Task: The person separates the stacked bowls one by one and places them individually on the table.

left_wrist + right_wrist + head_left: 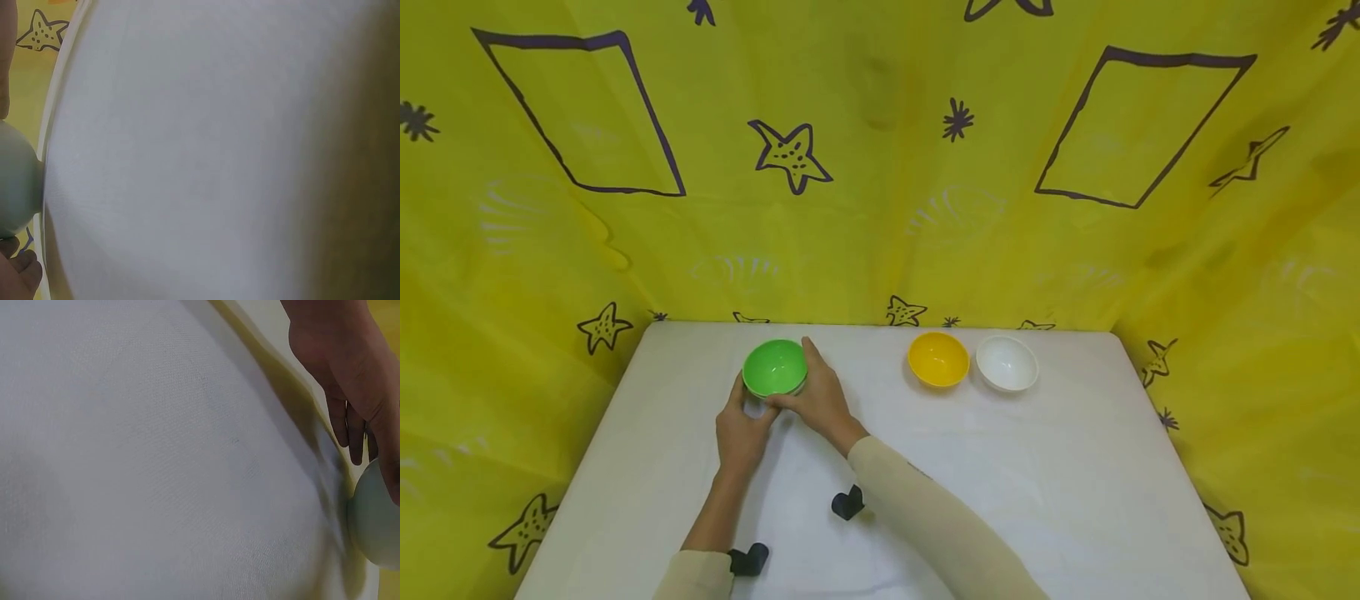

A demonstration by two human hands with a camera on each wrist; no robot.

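Note:
A green bowl (775, 367) is at the left rear of the table, and a pale rim shows just under its lower right edge. My left hand (742, 433) holds it from the left and near side, thumb and fingers apart around the curve. From the right, my right hand (822, 402) grips it, with the thumb along the near side and fingers at the far right. The pale bowl underneath (15, 181) has a narrow foot close to the tabletop; whether it touches is unclear. It also shows in the right wrist view. The green inside is hidden from both wrist views.
A yellow bowl (938, 360) and a white bowl (1007, 364) stand side by side at the right rear. The white table (1037, 500) meets yellow patterned cloth (880, 208) at the back and sides. Black pieces (848, 503) show beside both forearms.

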